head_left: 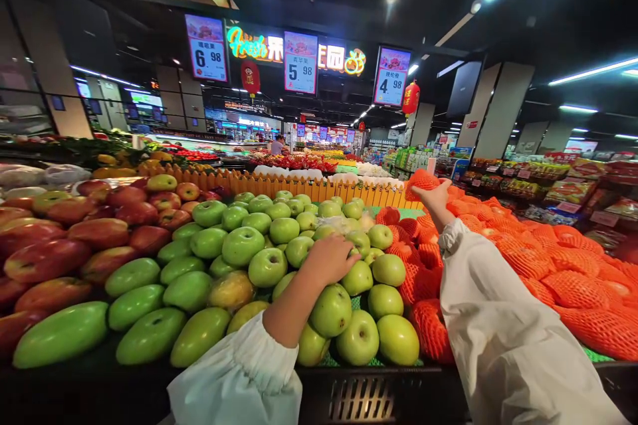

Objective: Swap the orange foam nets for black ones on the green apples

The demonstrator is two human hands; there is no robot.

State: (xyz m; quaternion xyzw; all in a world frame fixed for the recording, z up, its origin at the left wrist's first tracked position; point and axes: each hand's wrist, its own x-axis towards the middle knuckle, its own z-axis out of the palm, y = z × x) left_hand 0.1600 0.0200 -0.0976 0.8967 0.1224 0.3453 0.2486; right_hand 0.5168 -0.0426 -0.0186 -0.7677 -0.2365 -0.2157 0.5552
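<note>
My left hand reaches into a heap of green apples and rests on one, its fingers curled over the fruit and mostly hidden. My right hand is raised over the pile to the right and is shut on an orange in a net sleeve, held up at arm's length. More oranges in orange net sleeves fill the bin below that arm. Both arms wear white sleeves.
Red apples lie heaped at the left. A low yellow picket fence runs behind the fruit. A black crate edge fronts the display. Price signs hang overhead, with further produce stands and shelves behind.
</note>
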